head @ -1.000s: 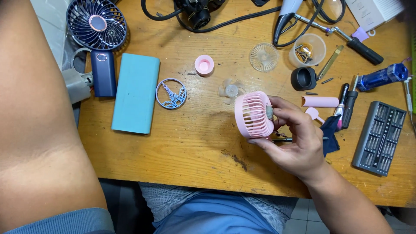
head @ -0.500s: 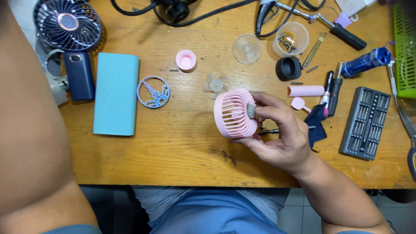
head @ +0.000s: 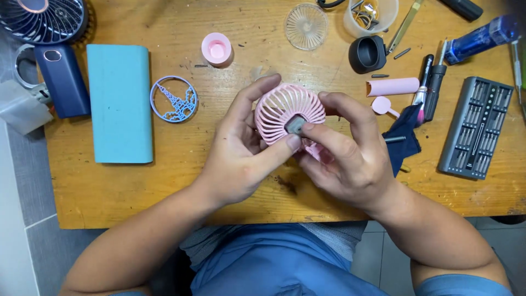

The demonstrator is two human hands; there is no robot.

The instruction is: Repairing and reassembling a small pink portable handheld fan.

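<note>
Both hands hold a small pink fan head [head: 285, 109] with a ribbed round grille over the middle of the wooden table [head: 164, 186]. My left hand [head: 241, 159] wraps it from the left, thumb on the grey centre cap [head: 296, 125]. My right hand [head: 345, 153] grips it from the right, with the index finger also on that cap. A pink tube handle [head: 393, 86] and a small pink piece [head: 382, 105] lie to the right of the hands.
Left: light blue flat case [head: 119, 104], dark blue power bank [head: 63, 79], round blue tower ornament [head: 174, 98], dark blue fan [head: 41, 19]. Far: pink cap [head: 216, 48], clear grille [head: 306, 26], clear cup of parts [head: 372, 15], black cup [head: 367, 53]. Right: screwdriver bit set [head: 475, 127], pens, blue tool [head: 479, 38].
My left hand has come in and now grips the pink fan head together with my right hand. The view has moved closer over the table.
</note>
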